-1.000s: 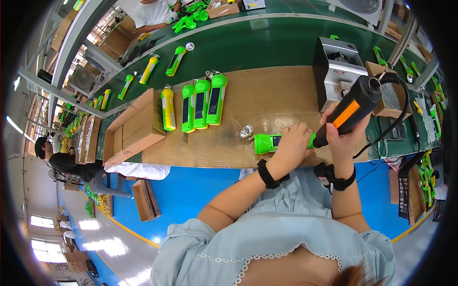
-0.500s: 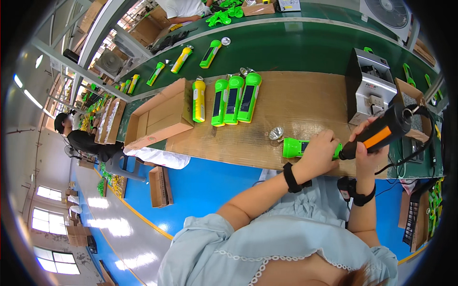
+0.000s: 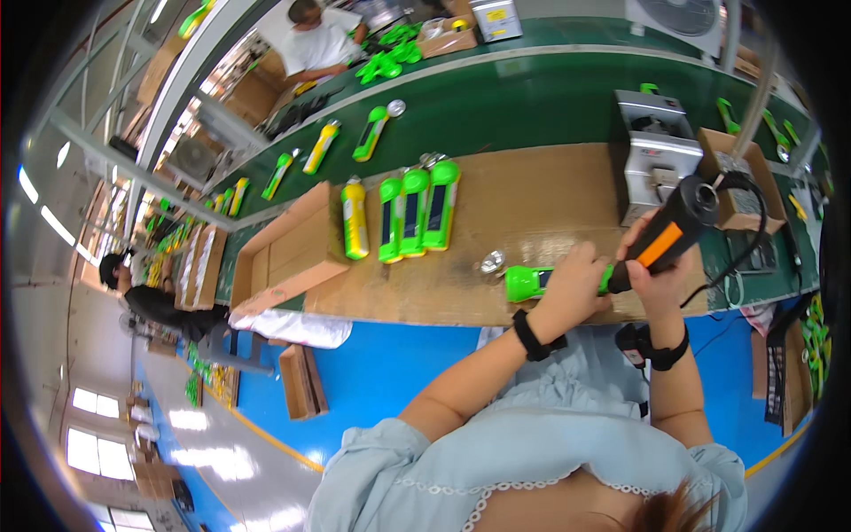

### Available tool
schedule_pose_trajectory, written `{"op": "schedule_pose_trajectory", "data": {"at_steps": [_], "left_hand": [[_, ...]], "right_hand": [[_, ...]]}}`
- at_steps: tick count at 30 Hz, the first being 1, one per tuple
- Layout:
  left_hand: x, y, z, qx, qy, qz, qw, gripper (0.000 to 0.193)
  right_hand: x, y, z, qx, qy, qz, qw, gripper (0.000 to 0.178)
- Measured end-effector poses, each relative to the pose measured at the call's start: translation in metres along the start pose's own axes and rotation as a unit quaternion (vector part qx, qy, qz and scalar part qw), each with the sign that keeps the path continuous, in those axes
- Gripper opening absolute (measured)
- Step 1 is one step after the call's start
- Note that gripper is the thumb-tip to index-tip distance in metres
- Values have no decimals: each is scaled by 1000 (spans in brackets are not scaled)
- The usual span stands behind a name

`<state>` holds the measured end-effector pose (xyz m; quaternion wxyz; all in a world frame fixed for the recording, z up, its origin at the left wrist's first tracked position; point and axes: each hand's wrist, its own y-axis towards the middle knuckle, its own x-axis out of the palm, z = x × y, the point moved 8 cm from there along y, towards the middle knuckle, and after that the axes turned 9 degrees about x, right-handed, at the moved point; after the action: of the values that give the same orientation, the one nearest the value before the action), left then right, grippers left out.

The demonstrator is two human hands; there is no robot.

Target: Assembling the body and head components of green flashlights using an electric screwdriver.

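Observation:
A green flashlight [image 3: 525,284] with a dark panel lies on its side on the cardboard sheet [image 3: 541,199]. My left hand [image 3: 576,279] is wrapped round its body. In my right hand [image 3: 658,279] is a black electric screwdriver [image 3: 683,213] with an orange stripe, tilted so its nose meets the flashlight's right end; the tip itself is hidden. Beside the flashlight's left end sits a round silver reflector [image 3: 493,262]. Farther left stand three green flashlights [image 3: 415,213] side by side, with a yellow flashlight [image 3: 355,222] next to them.
An open cardboard tray [image 3: 292,253] stands at the left. A grey metal machine [image 3: 656,160] and a cardboard box [image 3: 771,208] of small silver parts are at the right, near the screwdriver's cord. More flashlights [image 3: 372,133] lie on the green belt behind. A person [image 3: 319,44] sits across it.
The whole view has shifted and tilted a little. Both hands keep their holds, with the screwdriver still against the flashlight's end.

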<state>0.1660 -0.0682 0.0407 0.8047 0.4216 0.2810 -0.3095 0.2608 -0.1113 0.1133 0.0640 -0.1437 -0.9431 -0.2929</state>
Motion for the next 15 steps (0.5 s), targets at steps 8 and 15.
{"op": "schedule_pose_trajectory", "data": {"at_steps": [8,15], "left_hand": [[2,0,2,43,58,-47,996,41],[-12,7,14,19,-9,-9,1000,54]], "right_hand": [[-66,63,-79,-103,-58,167,979,30],[-90,117,-69,-89,-61,241,965,24]]}}
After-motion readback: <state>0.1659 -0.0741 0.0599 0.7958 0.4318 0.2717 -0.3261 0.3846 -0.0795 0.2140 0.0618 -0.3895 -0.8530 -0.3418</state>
